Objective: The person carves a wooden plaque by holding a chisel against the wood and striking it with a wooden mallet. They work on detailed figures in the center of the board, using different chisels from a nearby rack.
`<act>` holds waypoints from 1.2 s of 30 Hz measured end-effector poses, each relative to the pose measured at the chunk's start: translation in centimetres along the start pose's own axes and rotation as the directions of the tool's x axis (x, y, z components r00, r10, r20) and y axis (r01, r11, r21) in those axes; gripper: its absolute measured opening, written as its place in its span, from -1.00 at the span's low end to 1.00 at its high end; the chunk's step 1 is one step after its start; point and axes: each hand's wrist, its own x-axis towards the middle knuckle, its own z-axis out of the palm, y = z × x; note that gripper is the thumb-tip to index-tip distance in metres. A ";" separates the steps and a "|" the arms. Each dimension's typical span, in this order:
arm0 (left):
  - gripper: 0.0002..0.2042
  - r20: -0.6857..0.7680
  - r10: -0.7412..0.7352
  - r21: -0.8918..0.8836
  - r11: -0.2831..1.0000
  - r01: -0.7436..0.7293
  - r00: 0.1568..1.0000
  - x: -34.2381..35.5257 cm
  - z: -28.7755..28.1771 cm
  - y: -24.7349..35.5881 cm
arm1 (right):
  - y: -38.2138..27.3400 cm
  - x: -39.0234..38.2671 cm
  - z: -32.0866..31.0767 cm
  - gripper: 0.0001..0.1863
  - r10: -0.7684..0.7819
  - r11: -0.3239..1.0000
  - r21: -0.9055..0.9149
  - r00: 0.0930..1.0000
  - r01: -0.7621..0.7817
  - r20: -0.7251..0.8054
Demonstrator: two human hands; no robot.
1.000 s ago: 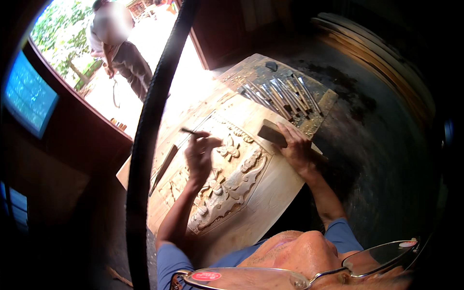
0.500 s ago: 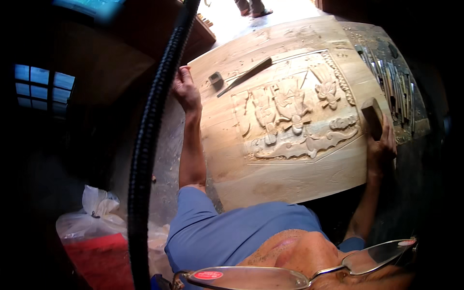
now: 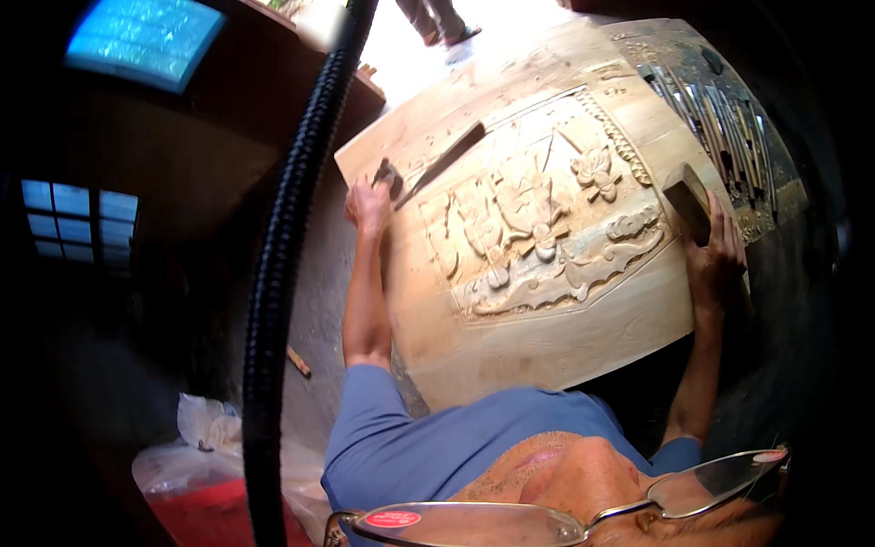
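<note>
A pale wooden board bears a carved relief panel of figures and scrolls. At the board's left edge my left hand is closed, fingers curled against a small dark block; the fingertips are partly hidden. Just right of that block lies a long, dark, flat bar, slanting across the board. My right hand is wrapped round a rectangular brown wooden block at the board's right edge.
Several chisels lie in a row on the bench beyond the board's right side. A black braided cable crosses the view at left. Plastic bags lie at lower left. Another person's legs stand at the top.
My left hand has moved from the board's left edge inward to the small dark block. My right hand keeps hold of the wooden block. The whole view has shifted and turned slightly.
</note>
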 end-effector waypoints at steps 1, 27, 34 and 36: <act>-0.45 0.122 -0.005 -0.075 0.997 0.014 0.993 0.1 -0.7 0.5 | 0.1 0.1 0.0 -0.27 -0.003 1.000 0.009 1.000 0.003 -0.027; -0.37 0.127 0.505 -0.426 0.805 -0.413 0.854 0.3 -1.2 17.8 | -0.1 1.6 -5.3 -0.16 0.026 0.997 0.071 1.000 -0.027 0.012; -0.31 0.230 0.652 -0.254 0.757 -0.602 0.723 1.3 3.2 23.1 | -0.4 1.9 -4.9 -0.17 0.043 0.991 0.124 0.999 -0.046 0.025; -0.30 0.168 0.688 -0.149 0.726 -0.672 0.706 2.7 3.4 22.6 | -1.0 2.5 -5.2 -0.17 0.044 0.992 0.118 0.998 -0.049 0.044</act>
